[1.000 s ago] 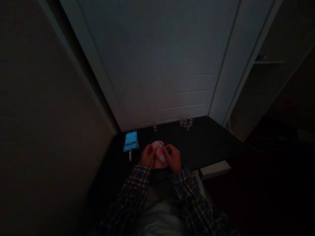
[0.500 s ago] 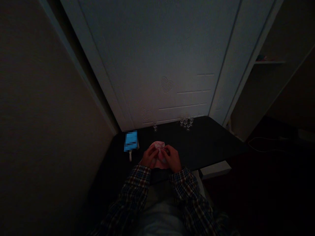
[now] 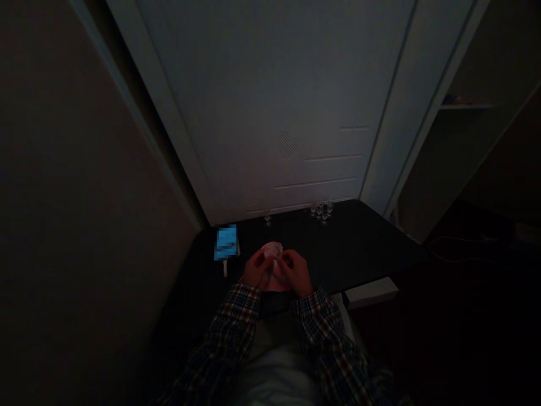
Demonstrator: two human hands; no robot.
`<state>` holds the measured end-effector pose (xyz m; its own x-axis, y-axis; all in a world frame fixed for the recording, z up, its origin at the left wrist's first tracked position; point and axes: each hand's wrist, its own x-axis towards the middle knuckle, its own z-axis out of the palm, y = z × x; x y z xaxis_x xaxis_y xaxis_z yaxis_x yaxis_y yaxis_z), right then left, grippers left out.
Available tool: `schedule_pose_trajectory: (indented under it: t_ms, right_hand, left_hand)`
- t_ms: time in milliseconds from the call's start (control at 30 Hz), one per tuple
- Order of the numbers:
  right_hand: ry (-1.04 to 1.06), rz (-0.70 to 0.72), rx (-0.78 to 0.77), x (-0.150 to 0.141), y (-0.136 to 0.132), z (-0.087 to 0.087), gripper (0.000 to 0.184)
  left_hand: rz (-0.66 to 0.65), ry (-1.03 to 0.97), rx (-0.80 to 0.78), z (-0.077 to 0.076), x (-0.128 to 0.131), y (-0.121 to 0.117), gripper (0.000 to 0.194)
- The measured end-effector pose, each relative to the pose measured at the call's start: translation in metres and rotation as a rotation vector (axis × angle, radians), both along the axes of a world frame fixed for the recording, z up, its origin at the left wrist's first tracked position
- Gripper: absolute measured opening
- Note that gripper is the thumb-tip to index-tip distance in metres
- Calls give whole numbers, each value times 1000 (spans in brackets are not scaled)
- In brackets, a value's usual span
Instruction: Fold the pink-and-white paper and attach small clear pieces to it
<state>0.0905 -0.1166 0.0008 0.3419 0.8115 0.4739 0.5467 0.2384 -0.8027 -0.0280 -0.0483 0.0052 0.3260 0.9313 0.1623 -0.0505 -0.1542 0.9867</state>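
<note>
A pink cloth point(image 3: 276, 282) with whitish patches is bunched up in front of me, at the near side of the dark table. From the left, my left hand point(image 3: 256, 268) is closed on it, its fingers pinching the cloth near the middle. On the opposite side, my right hand point(image 3: 299, 274) is closed on the cloth too, its thumb close to the left fingertips. Something small with a faint glint shows by the right fingers; the dim light and the hand keep me from making it out.
One small stemmed glass point(image 3: 267, 219) stands at the back of the black table point(image 3: 350, 248). Several more stemmed glasses point(image 3: 323, 213) are grouped farther right. A blurred blue packet point(image 3: 226, 242) lies at the left. Behind the table rises a pale panel point(image 3: 270, 84) with embossed hearts.
My fingers have shifted slightly on the cloth, and its upper folds look different. Both hands stay in nearly the same place; the view has moved a little.
</note>
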Motion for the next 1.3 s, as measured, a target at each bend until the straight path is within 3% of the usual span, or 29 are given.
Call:
schedule_pose_trajectory:
  t_ms: [233, 467, 600, 800, 1300]
  right_hand:
    - [24, 13, -24, -1, 0, 0, 21]
    - [-11, -12, -43, -1, -1, -2, 16]
    - [-16, -21, -49, -1, -1, -1, 17]
    - [-16, -42, -47, -1, -2, -1, 21]
    - [-14, -25, -39, -3, -1, 2, 27]
  left_hand:
    - [71, 57, 158, -5, -5, 4, 25]
    - [200, 3, 155, -9, -7, 9, 24]
    - [135, 49, 216, -3, -4, 4, 22]
    - [79, 24, 139, -4, -7, 2, 31]
    - [69, 43, 233, -7, -5, 7, 20]
